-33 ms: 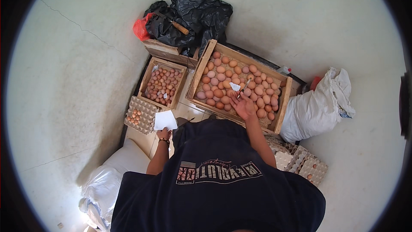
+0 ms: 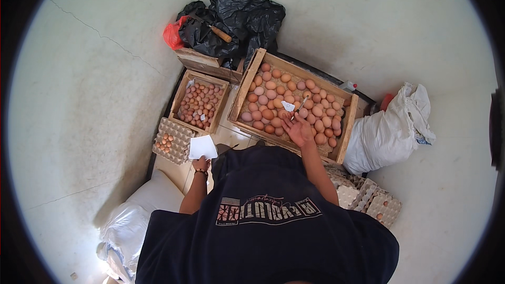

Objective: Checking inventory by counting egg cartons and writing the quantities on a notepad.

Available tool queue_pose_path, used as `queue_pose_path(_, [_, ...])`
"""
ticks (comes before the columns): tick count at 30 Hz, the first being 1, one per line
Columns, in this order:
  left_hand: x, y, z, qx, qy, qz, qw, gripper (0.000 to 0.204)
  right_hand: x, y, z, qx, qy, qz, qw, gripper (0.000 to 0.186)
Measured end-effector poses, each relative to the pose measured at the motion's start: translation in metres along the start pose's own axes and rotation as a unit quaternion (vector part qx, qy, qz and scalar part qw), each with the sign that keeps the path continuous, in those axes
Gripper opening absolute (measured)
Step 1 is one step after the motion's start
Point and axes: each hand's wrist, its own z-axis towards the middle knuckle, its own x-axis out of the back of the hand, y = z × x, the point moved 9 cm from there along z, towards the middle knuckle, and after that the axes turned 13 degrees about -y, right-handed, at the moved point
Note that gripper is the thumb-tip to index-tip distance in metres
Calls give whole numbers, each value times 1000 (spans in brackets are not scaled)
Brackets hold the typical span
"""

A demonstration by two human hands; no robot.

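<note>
Small egg storeroom: large rectangular wooden crate (image 2: 310,73) of brown eggs (image 2: 271,94) far centre, smaller wooden crate (image 2: 221,108) left, grey pulp egg trays (image 2: 383,206) near right, bulky white sack (image 2: 381,137) right, stained pale walls (image 2: 368,26).

Measured against the large wooden crate (image 2: 349,129), no change can be made out since the earlier picture: the right hand (image 2: 300,132) and its pen (image 2: 301,107) match over the crate, as do the left hand (image 2: 201,164) and its white paper (image 2: 202,147) left of it.
</note>
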Motion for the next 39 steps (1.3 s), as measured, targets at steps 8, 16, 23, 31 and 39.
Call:
queue_pose_path(8, [-3, 5, -5, -1, -8, 29, 1000, 25, 4, 0, 0, 3, 26, -3, 1000, 14])
queue_pose_path(16, [-1, 3, -3, 16, -6, 12, 1000, 25, 8, 1, 0, -2, 29, -4, 1000, 16])
queue_pose_path(23, [-6, 9, -8, -7, -14, 22, 1000, 23, 13, 1, -2, 6, 43, -7, 999, 18])
queue_pose_path(31, [6, -3, 3, 7, -4, 16, 1000, 26, 12, 1, -3, 1, 56, -4, 998, 18])
queue_pose_path(39, [6, -5, -3, 23, 11, 2, 1000, 23, 11, 1, -3, 5, 52, -3, 999, 19])
